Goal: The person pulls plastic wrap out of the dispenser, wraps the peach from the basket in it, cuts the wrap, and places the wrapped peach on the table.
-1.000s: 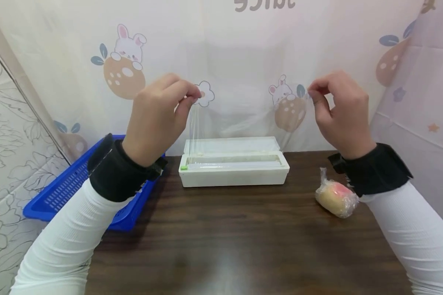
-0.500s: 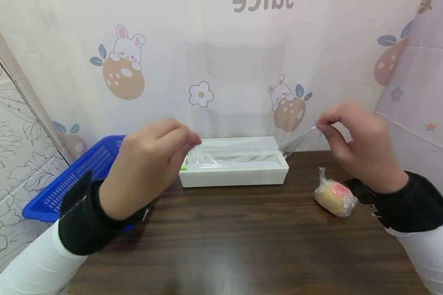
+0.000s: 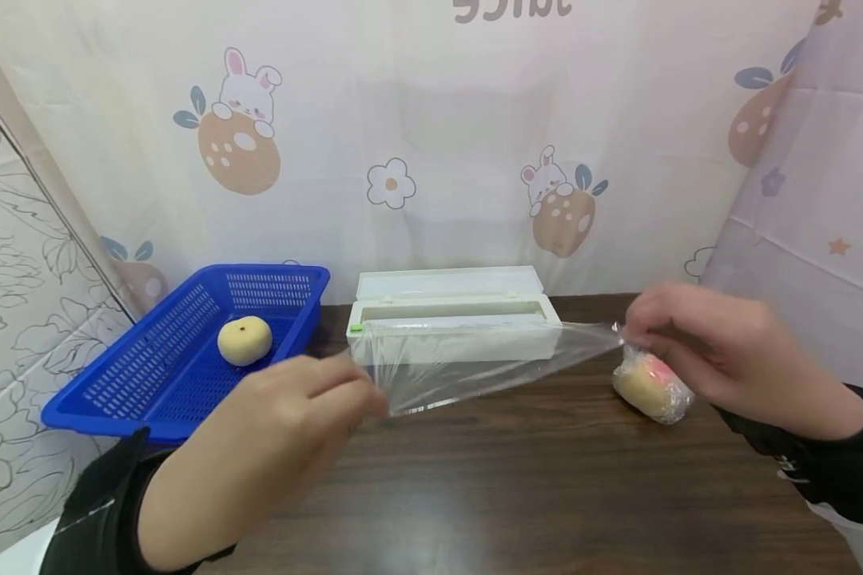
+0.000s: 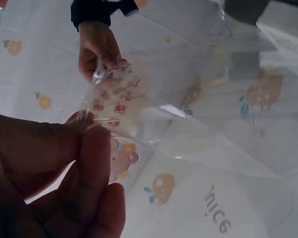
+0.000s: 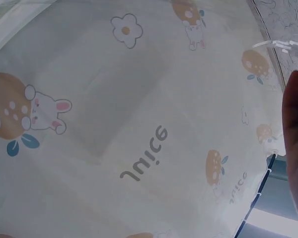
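A sheet of clear cling film (image 3: 467, 375) stretches between my two hands, running out of a white cling film box (image 3: 449, 285) with its lid raised. My left hand (image 3: 280, 431), low in front of the basket, pinches the film's left corner. In the left wrist view the thumb and forefinger of my left hand (image 4: 54, 163) grip the bunched edge. My right hand (image 3: 741, 359) pinches the other corner beside a yellow and pink fruit (image 3: 650, 389) wrapped in film, which it partly overlaps in the head view. Only an edge of my right hand (image 5: 295, 134) shows in the right wrist view.
At the left, a blue plastic basket (image 3: 101, 426) holds a pale yellow round fruit (image 3: 244, 341). Behind the box hangs a white printed curtain (image 3: 467, 160). The dark wooden table (image 3: 511, 487) extends toward me in front of the box.
Both hands have come down and toward me from high in front of the curtain, drawing the film out over the box's front. The fruit in the basket has come into view.
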`<state>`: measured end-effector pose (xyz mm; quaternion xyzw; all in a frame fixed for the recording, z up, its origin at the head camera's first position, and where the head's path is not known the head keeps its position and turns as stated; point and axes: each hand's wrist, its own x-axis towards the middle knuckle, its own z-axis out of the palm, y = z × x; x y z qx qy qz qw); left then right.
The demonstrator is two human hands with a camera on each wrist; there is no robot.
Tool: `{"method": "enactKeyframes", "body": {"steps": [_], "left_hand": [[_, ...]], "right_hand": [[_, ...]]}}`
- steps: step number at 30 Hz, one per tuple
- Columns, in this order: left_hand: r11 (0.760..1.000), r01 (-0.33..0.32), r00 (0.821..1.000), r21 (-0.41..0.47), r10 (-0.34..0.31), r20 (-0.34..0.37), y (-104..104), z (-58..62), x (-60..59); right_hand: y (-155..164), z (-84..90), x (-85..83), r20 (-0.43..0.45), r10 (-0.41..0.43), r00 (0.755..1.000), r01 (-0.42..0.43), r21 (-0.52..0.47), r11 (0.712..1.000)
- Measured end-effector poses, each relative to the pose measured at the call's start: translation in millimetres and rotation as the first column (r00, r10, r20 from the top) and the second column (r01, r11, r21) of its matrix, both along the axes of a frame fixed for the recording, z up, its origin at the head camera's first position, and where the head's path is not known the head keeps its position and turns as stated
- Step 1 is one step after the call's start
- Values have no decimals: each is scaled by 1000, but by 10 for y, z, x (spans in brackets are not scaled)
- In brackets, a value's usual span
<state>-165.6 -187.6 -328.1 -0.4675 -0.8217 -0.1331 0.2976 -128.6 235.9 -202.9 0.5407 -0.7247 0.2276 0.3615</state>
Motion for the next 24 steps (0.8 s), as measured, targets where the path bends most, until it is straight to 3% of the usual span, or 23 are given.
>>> {"method": "enactKeyframes", "body": {"steps": [3, 5, 6, 8, 10, 15, 17, 20, 22, 24], "left_hand": [[999, 5, 996, -34, -2, 93, 285, 658, 629], [998, -5, 985, -64, 15, 170, 387, 915, 875], [997, -2, 977, -71, 18, 215, 416, 974, 946], [997, 18, 958, -78, 5, 286, 423, 948, 982], [996, 43, 943, -81, -13, 334, 406, 842, 969], [985, 122, 922, -121, -67, 382, 410, 706, 979], [976, 151, 905, -157, -73, 419, 412, 671, 980], [954, 200, 860, -224, -62, 507, 422, 597, 957], [937, 234, 840, -259, -61, 540, 439, 524, 935], [921, 264, 837, -288, -70, 543, 463, 447, 915]], "right_hand": [[37, -62, 56, 103, 132, 986, -141, 85, 986], [38, -97, 109, 186, 188, 964, -215, 138, 967], [28, -117, 133, 214, 210, 954, -246, 160, 956], [9, -162, 182, 276, 246, 929, -304, 189, 934], [13, -213, 238, 314, 222, 923, -301, 230, 925], [61, -398, 300, 397, 173, 902, -305, 299, 904], [63, -483, 301, 426, 183, 886, -330, 303, 894], [62, -615, 309, 491, 183, 852, -362, 300, 882], [61, -706, 309, 531, 174, 829, -377, 301, 876], [62, -799, 306, 576, 169, 800, -398, 299, 867]]}}
